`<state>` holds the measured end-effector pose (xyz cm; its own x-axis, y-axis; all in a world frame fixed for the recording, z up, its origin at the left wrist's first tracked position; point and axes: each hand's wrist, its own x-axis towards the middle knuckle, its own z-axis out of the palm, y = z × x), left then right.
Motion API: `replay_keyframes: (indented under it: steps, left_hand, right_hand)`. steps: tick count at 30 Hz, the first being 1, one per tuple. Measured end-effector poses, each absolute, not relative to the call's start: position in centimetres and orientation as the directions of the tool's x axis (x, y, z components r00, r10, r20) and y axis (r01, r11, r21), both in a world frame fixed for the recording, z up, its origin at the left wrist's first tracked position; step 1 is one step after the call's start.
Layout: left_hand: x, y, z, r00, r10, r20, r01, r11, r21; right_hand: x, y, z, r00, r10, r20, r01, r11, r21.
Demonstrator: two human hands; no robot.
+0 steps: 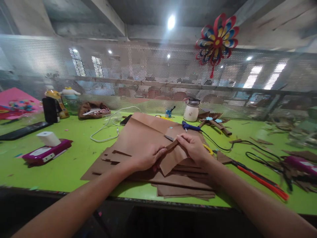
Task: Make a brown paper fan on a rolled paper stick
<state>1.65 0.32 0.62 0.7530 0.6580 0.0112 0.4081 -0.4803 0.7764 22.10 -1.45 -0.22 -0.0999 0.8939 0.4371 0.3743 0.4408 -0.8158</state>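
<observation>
A small piece of brown kraft paper (170, 162) is held between my two hands, its upper edge folded into a narrow strip. My left hand (148, 157) pinches the strip's left end. Its right end is gripped by my right hand (192, 145), thumb and fingers pressed together. Under both hands lie large brown paper sheets (138, 132), with cut strips stacked toward the front. Just beyond the held piece, scissors (169, 138) rest on the sheets, their blades showing. My right hand and arm hide most of the yellow handle.
Behind the sheets lies a blue glue gun (190, 126) with its black cord trailing right. A red-and-black tool (262, 181) sits right of my forearm. Left are a purple power strip (47, 152) and white cable (99, 140). A lidded jar (191, 110) stands behind, near a perforated screen (153, 76).
</observation>
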Motion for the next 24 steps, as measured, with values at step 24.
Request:
replay_keyframes:
  steps: [24]
  left_hand:
    - [1.2,0.3,2.0,0.714,0.689,0.125,0.363,-0.516,0.776]
  right_hand:
    - [22.0,-2.4,1.1,-0.084,0.895,0.438,0.193,0.446,-0.874]
